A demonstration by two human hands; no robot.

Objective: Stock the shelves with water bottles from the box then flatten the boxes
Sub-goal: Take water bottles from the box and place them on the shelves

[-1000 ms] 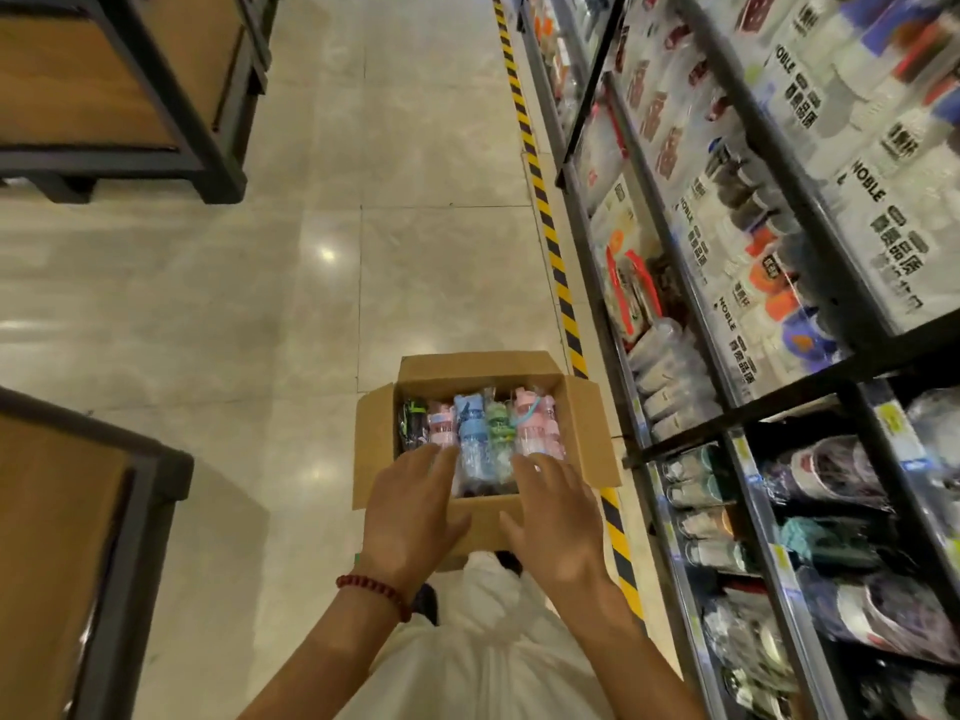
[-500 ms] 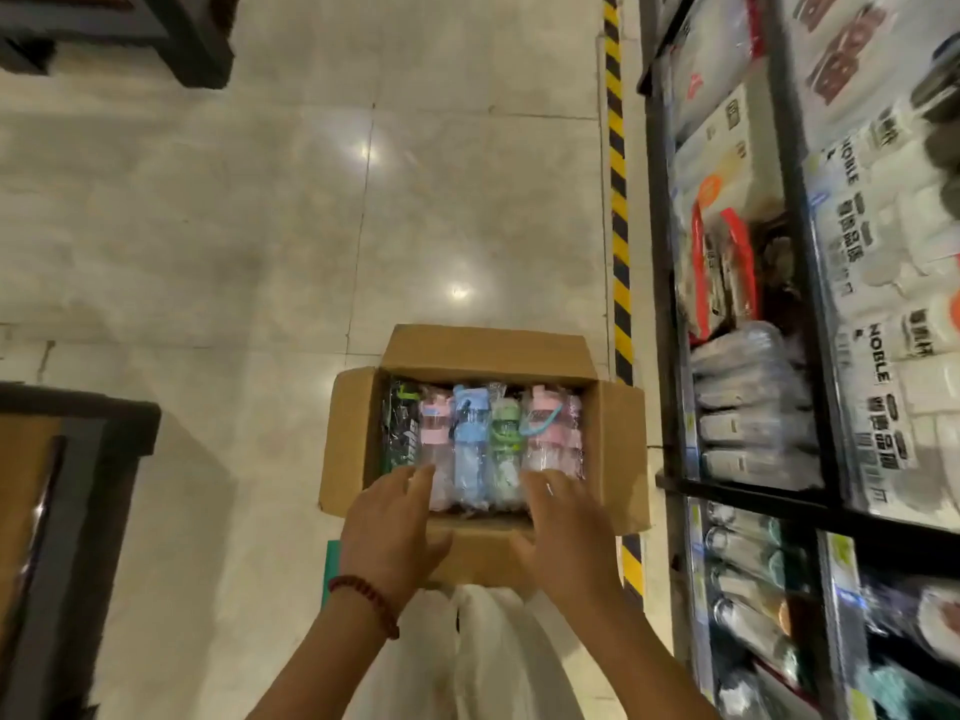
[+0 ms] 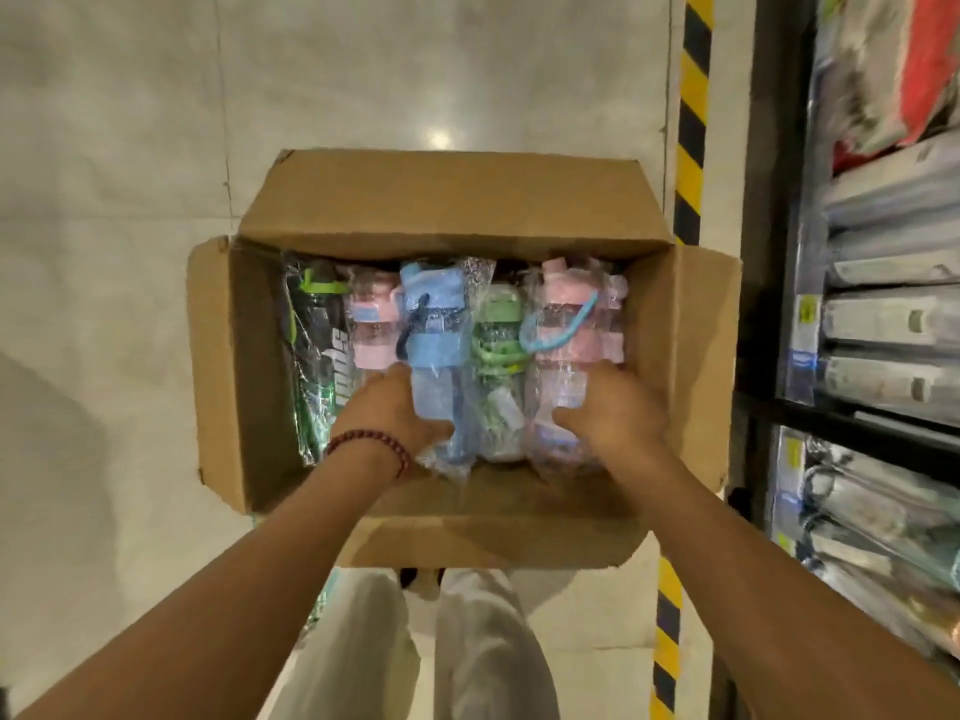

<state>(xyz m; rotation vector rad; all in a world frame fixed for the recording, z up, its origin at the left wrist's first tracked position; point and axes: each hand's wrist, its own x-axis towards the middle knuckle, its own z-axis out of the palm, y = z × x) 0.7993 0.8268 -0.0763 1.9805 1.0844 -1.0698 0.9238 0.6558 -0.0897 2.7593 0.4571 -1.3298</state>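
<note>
While black-bottle lettering is unreadable, left hand [image 3: 387,407] grips blue bottle [image 3: 434,345], right hand [image 3: 605,407] pink bottle [image 3: 563,335].

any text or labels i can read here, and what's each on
Black bottle: large white letters, partly hidden by wrap glare; not readable for sure.
Shelf tags: print too blurred to read.
Box: no print shows.
Other bottles: no readable text.

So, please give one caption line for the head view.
Both hands reach into an open cardboard box, left hand gripping a blue bottle, right hand a pink bottle.
</note>
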